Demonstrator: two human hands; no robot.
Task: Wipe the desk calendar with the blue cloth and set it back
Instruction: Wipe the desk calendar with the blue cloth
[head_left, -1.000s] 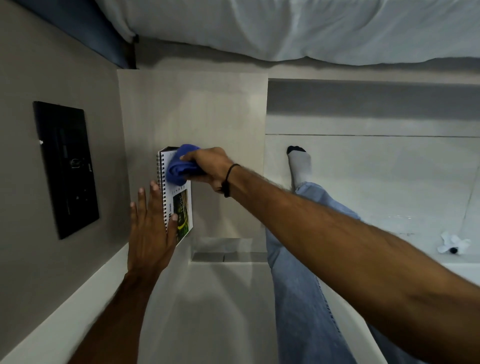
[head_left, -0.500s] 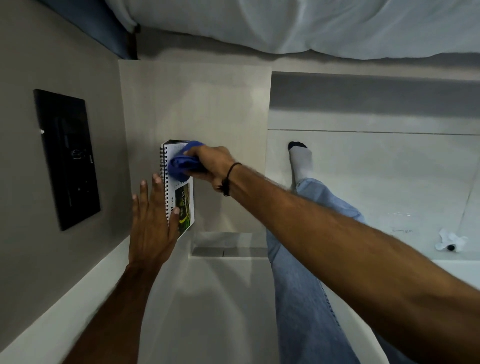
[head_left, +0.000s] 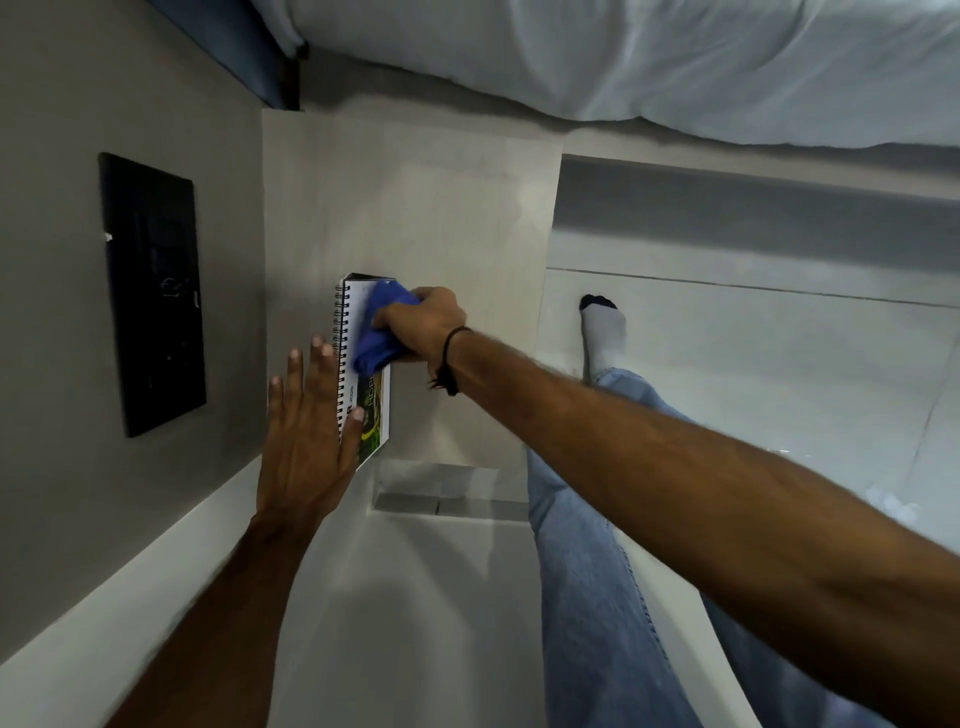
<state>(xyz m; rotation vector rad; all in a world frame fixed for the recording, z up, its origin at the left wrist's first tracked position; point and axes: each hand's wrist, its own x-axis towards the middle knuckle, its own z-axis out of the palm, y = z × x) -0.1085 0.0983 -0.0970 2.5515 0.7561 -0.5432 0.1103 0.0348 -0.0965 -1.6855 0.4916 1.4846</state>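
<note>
A spiral-bound desk calendar (head_left: 375, 410) with a white page and a green picture stands on the pale wooden bedside top (head_left: 415, 208). My right hand (head_left: 423, 325) is closed around a bunched blue cloth (head_left: 378, 332) and presses it against the calendar's upper face. My left hand (head_left: 306, 431) lies flat with fingers spread against the spiral side of the calendar, the thumb resting on its front near the picture. The cloth hides part of the page.
A black switch panel (head_left: 153, 291) is set in the grey wall at left. A bed with white bedding (head_left: 623, 62) runs along the top. My jeans-clad leg (head_left: 587, 571) and socked foot (head_left: 602, 327) are over the tiled floor at right.
The blue cloth in my right hand has slid down the calendar's face toward the picture. My left hand has stayed against the spiral edge.
</note>
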